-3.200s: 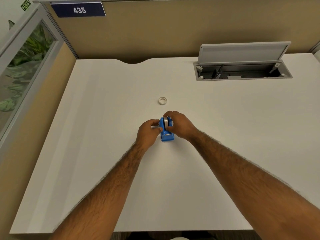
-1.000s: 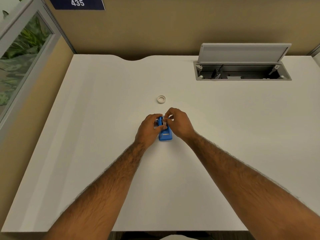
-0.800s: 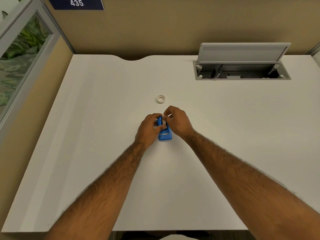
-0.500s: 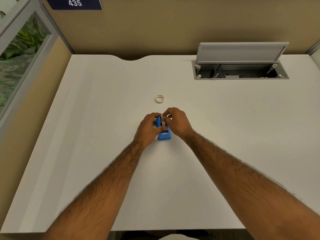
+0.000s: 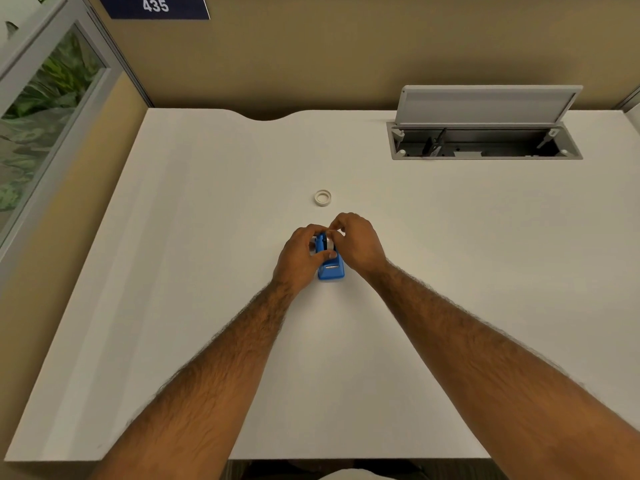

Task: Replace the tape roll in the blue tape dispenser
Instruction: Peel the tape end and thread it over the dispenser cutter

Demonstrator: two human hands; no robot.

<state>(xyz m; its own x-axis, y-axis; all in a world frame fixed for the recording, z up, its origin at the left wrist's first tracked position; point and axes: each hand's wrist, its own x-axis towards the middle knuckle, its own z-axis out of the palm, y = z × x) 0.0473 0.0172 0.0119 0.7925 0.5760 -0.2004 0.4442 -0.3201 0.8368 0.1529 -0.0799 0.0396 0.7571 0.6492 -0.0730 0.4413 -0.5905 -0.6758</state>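
The blue tape dispenser (image 5: 331,270) stands on the white desk (image 5: 207,271) near its middle, cutter end toward me. My left hand (image 5: 300,258) clasps its left side, thumb across the top. My right hand (image 5: 356,244) pinches the tape roll (image 5: 328,241), which sits in the top of the dispenser; only a sliver of the roll shows between my fingers. A second small white ring of tape (image 5: 322,197) lies flat on the desk just beyond my hands.
An open cable hatch (image 5: 485,147) with its grey lid raised is set into the desk at the back right. A tan partition wall runs behind the desk, and a glass panel stands at the left.
Both hands stay on the dispenser. The right fingers have shifted slightly over the roll at the top. The loose ring has not moved.
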